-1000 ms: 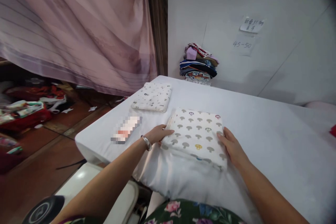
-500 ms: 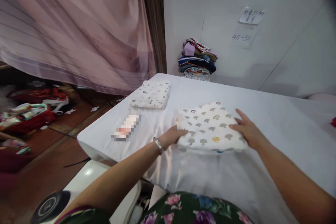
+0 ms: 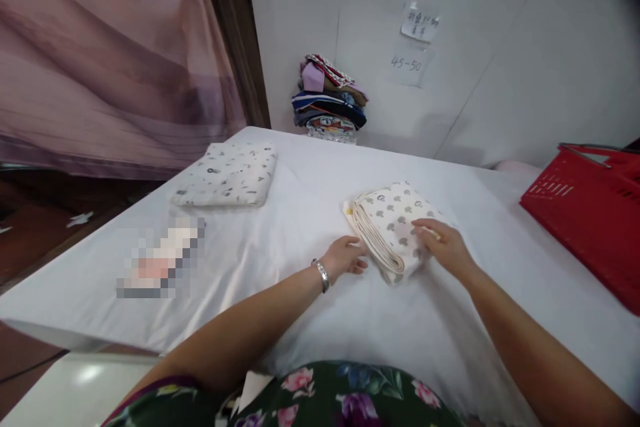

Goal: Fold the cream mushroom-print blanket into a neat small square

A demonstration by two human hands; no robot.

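Note:
A white cloth with grey mushroom prints (image 3: 387, 223) lies folded into a thick bundle on the white-covered table, turned at an angle. Its layered folds face left, toward my left hand (image 3: 346, 255). That hand is open beside the lower left edge, fingers loosely curved, with nothing in them. My right hand (image 3: 443, 245) is closed at the bundle's right side, its fingers and thumb on the fabric; the cloth's far right part is hidden behind it. Farther left rests another folded white cloth with small dark prints (image 3: 230, 173).
A blurred-out flat object (image 3: 163, 260) lies at the table's left. To the right stands a red plastic basket (image 3: 590, 220). A stack of folded clothes (image 3: 330, 100) is by the wall, below paper signs (image 3: 420, 21). A pink curtain (image 3: 115, 47) hangs left.
The mushroom-print cloth has turned from lying flat and wide to an angled bundle with its folds showing. My left hand has come off it. The view has swung right, bringing the red basket in.

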